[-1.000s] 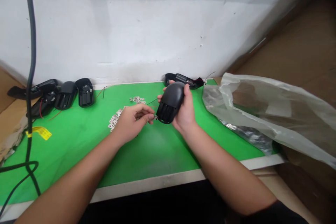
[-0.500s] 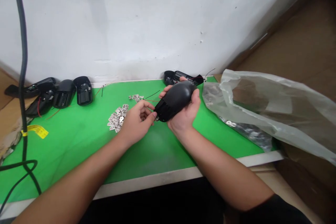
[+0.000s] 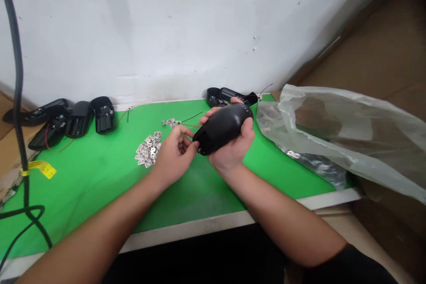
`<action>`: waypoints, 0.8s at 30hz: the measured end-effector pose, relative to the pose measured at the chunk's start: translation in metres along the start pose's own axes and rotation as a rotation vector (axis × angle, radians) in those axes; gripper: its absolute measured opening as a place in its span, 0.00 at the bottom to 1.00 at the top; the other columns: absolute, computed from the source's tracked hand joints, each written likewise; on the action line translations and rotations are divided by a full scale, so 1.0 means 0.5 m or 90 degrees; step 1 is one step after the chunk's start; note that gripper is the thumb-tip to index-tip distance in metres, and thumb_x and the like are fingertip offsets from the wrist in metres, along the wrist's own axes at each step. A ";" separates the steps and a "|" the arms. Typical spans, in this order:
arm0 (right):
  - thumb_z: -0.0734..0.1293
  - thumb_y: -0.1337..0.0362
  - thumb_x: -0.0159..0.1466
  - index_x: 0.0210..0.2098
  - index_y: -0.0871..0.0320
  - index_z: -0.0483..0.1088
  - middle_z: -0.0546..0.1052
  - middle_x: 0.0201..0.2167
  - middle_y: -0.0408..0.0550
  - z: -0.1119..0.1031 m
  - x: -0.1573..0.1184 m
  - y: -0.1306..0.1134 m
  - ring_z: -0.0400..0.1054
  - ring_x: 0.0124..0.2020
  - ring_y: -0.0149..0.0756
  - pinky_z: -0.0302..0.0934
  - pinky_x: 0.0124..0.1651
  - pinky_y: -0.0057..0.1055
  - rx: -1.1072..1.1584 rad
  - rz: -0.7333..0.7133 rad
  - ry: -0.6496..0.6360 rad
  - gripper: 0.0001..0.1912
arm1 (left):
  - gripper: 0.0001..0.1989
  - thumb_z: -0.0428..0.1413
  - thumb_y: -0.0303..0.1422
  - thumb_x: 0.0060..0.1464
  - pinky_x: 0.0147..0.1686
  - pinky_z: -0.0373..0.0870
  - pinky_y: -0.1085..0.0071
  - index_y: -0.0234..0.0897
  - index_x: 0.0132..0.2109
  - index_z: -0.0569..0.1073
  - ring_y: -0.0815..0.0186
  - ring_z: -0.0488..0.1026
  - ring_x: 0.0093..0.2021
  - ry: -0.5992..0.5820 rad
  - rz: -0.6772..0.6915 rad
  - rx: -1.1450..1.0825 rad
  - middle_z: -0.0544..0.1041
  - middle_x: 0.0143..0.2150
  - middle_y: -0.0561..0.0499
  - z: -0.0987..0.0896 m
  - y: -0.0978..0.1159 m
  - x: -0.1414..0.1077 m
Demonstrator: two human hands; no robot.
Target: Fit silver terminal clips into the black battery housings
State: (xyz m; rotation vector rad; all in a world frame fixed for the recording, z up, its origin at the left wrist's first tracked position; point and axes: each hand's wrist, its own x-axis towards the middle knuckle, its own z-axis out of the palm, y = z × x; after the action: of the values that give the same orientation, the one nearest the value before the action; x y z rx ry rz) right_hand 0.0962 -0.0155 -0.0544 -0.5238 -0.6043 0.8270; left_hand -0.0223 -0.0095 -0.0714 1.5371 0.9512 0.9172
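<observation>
My right hand (image 3: 233, 148) grips a rounded black plastic housing (image 3: 222, 128) from below, holding it above the green mat (image 3: 100, 177) with its open end turned left. My left hand (image 3: 175, 155) is at that open end, thumb and fingers pinched on a small metal piece pressed against the housing's edge. Thin red and black wires (image 3: 189, 122) trail from the housing toward the back. A heap of small silver metal tabs (image 3: 148, 153) lies on the mat just left of my left hand.
Several black housings (image 3: 80, 117) lie at the mat's back left, and another (image 3: 229, 94) behind my hands. A clear plastic bag (image 3: 333, 137) covers the right end. A black cable (image 3: 18, 97) hangs at far left, with a yellow tag (image 3: 40, 169). A white wall stands behind.
My right hand has tipped the housing from nearly upright to lying on its side, open end left. My left hand stays pinched at that end. The view has shifted slightly.
</observation>
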 end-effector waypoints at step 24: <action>0.55 0.43 0.68 0.43 0.55 0.67 0.78 0.27 0.45 -0.007 0.031 -0.012 0.74 0.27 0.31 0.70 0.35 0.30 0.163 0.158 0.130 0.23 | 0.28 0.68 0.48 0.52 0.36 0.72 0.72 0.38 0.51 0.67 0.69 0.76 0.32 -0.165 0.004 -0.169 0.73 0.32 0.56 -0.013 -0.014 0.013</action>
State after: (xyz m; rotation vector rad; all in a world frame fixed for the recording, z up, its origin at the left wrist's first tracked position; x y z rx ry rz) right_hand 0.1097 -0.0072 -0.0487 -0.4455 -0.2426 1.0543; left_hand -0.0267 -0.0003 -0.0771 1.3901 0.6140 0.7905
